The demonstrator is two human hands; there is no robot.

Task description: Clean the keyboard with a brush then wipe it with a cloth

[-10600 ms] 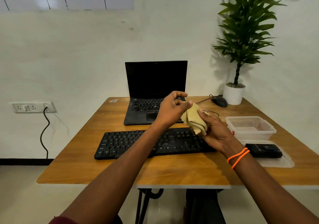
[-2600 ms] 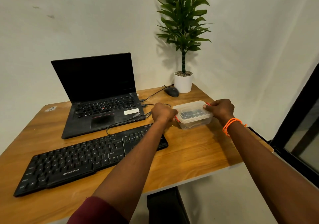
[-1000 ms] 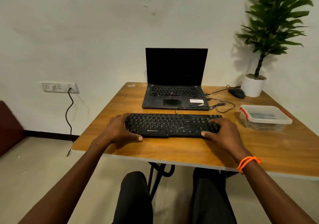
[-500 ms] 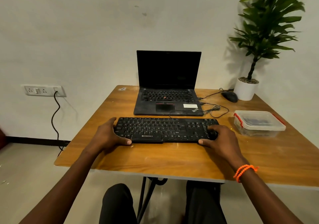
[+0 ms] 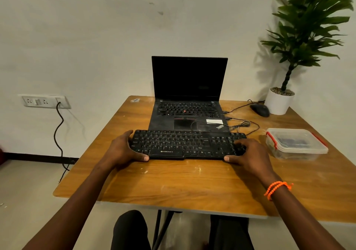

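1. The keyboard (image 5: 187,143) lies flat on the wooden table (image 5: 192,188), just in front of the open laptop (image 5: 187,103), its long side facing the person.
2. The left hand (image 5: 123,151) grips the keyboard's left end, thumb on the front edge and fingers curled round the side.
3. The right hand (image 5: 248,156) grips the right end, thumb at the front edge and fingers over the keys there.
4. It looks like a light, stiff plastic slab, so an end-to-end hold should steer it easily without bending.
5. The keys are likely to give under pressure; the rim is the safer place to hold.
6. Its cable (image 5: 242,124) runs toward the laptop and could snag if it is pulled far.
7. A closed plastic box (image 5: 296,143) sits well to the right.
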